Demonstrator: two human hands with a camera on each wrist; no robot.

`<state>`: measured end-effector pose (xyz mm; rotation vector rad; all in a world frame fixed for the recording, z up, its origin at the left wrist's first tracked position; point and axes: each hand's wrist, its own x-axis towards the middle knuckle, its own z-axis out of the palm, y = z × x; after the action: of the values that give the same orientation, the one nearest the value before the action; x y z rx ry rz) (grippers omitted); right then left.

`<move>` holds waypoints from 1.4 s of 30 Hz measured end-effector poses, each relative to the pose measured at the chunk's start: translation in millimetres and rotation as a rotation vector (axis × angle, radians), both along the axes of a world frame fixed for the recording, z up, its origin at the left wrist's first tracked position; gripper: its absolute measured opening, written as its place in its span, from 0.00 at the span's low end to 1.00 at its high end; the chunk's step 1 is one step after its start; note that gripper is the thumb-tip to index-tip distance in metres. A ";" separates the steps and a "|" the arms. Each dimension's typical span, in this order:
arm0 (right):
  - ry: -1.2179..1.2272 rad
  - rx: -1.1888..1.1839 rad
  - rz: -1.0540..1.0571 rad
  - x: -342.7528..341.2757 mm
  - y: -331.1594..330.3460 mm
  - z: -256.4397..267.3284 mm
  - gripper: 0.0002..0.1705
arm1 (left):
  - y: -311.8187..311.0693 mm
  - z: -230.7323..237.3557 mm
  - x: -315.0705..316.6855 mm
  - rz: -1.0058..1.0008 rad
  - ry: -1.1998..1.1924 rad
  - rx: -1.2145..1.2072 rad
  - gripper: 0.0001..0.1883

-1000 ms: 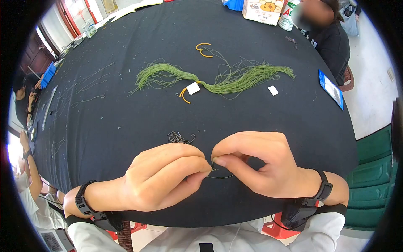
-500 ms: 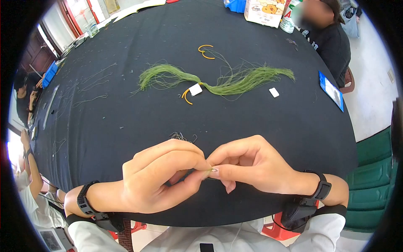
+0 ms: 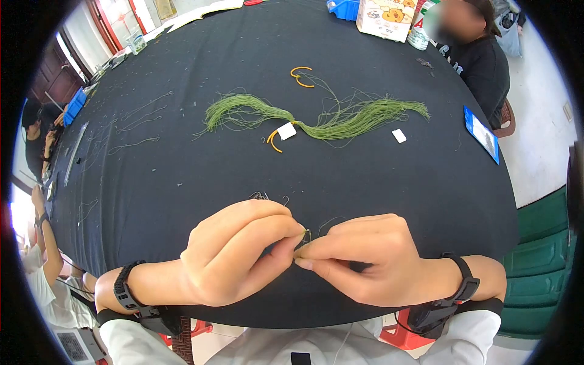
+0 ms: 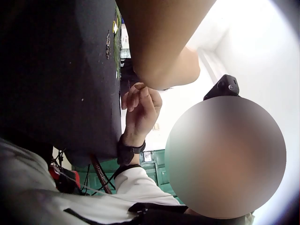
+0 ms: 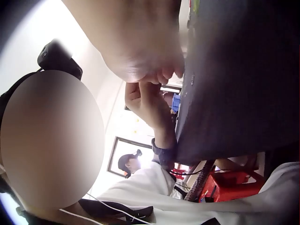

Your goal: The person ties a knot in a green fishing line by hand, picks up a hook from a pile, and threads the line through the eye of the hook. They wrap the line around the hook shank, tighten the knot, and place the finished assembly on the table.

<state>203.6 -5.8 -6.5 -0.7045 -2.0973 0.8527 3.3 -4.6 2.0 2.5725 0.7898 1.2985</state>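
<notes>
Over the near part of the table [image 3: 231,167], left hand [image 3: 240,252] and right hand [image 3: 365,257] turn inward, each grip pinched on thin line [image 3: 329,221].

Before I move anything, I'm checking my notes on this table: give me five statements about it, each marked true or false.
1. Fine strand shows near the fingertips of the left hand and right hand. True.
2. The yellow curved pieces are in the right hand. False: they lie on the dark cloth.
3. The green bundle lies beyond both hands. True.
4. The blue packet lies at the table's left edge. False: it lies near the right edge.
5. Both wrists wear black bands. True.
</notes>
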 end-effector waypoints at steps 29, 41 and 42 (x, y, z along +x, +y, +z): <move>0.013 -0.207 -0.048 8.8 14.7 3.5 0.05 | 3.3 -1.8 -5.3 -0.160 0.041 -0.092 0.11; 0.251 -0.784 0.164 -0.1 7.2 -4.9 0.10 | 0.5 1.9 -1.5 -0.081 -0.061 -0.113 0.11; 0.272 -0.831 0.168 -0.5 6.7 -3.9 0.10 | 0.5 1.6 -1.3 -0.077 -0.060 -0.105 0.11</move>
<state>203.1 0.9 -10.4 -0.7637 -1.5291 1.8413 2.0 -4.1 3.6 2.4458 0.7202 1.2700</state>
